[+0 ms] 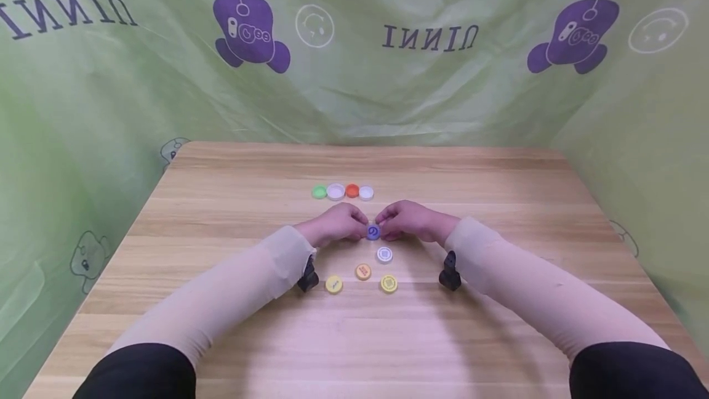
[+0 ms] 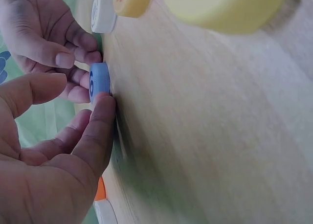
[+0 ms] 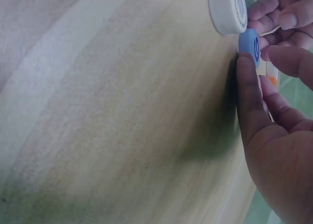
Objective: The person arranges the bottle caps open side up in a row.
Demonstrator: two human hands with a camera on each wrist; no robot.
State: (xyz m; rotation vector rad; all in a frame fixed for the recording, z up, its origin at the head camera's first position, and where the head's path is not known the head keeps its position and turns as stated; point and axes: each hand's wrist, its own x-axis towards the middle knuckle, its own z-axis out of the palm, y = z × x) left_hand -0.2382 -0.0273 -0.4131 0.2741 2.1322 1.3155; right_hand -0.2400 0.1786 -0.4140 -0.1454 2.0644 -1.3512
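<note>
A blue bottle cap (image 1: pixel 373 231) with a dark mark on top lies on the wooden table between the two hands. My left hand (image 1: pixel 339 224) touches it from the left with an outstretched fingertip; in the left wrist view the thumb stands away from the cap. From the other side, my right hand (image 1: pixel 411 221) reaches it with a fairly straight finger, its thumb also raised apart in the right wrist view. Just nearer to me lies a white printed cap (image 1: pixel 384 255). An orange cap (image 1: pixel 362 272) and two yellow caps, one left (image 1: pixel 333 284) and one right (image 1: pixel 389 284), lie closer still.
Beyond the hands runs a row of caps: green (image 1: pixel 319 192), larger white (image 1: pixel 335 191), red-orange (image 1: pixel 352 190) and small white (image 1: pixel 366 193). A green printed curtain (image 1: pixel 343 97) hangs behind the table (image 1: pixel 498 183). Black devices sit at both wrists.
</note>
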